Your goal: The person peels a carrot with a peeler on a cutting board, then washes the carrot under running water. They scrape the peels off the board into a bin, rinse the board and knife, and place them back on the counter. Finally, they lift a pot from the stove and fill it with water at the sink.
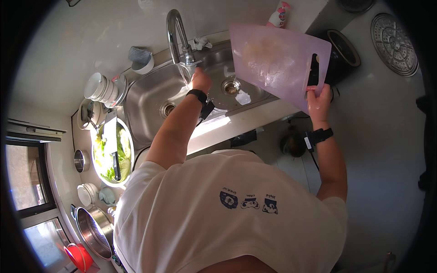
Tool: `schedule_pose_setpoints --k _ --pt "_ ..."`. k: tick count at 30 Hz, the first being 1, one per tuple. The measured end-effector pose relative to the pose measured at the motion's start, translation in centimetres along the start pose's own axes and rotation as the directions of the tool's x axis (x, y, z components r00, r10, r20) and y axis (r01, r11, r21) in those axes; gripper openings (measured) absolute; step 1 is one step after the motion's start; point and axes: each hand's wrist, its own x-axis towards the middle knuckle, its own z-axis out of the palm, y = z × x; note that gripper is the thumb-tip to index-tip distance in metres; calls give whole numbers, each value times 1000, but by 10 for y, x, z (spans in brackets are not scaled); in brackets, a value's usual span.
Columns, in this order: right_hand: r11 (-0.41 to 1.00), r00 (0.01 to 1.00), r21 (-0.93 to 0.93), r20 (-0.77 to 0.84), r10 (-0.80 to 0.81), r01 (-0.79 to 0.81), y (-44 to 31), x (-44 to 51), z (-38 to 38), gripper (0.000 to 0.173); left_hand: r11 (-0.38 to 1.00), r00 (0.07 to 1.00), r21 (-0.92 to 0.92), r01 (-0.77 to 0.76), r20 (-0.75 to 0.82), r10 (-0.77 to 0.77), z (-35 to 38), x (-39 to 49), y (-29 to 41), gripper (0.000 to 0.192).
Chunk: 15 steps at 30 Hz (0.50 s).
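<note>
My right hand [319, 104] grips a wet pink plastic cutting board [269, 58] at its handle slot, holding it tilted above the right basin of the steel double sink [136, 99]. At the base of the chrome faucet [175, 37] is my left hand [200, 80], close to the tap's lever; its fingers are partly hidden, so its grip is unclear. Water runs from the spout beside this hand into the left basin. In the right basin, a pale translucent scrap [243, 98] lies near the drain [231, 87], which holds some brown bits.
Left of the sink, a cleaver [111, 133] lies across a bowl of leafy greens [123, 146]. Stacked white bowls [97, 87] and a bowl with a grey cloth [142, 66] stand near the wall. A pump bottle [279, 15] and a dark crock [341, 51] are behind the board.
</note>
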Motion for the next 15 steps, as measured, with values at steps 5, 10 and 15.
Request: schedule_pose_setpoints --k 5,10,15 --pt "996 997 -37 10 -79 80 21 -3 -6 14 925 968 340 -171 233 94 0 46 13 36" --pt "988 993 -94 2 -119 119 37 -11 -14 14 639 863 599 -484 447 235 -9 70 26 34" --pt "986 991 -105 -28 -130 127 40 -13 -19 13 594 836 617 -516 514 192 -4 82 37 36"
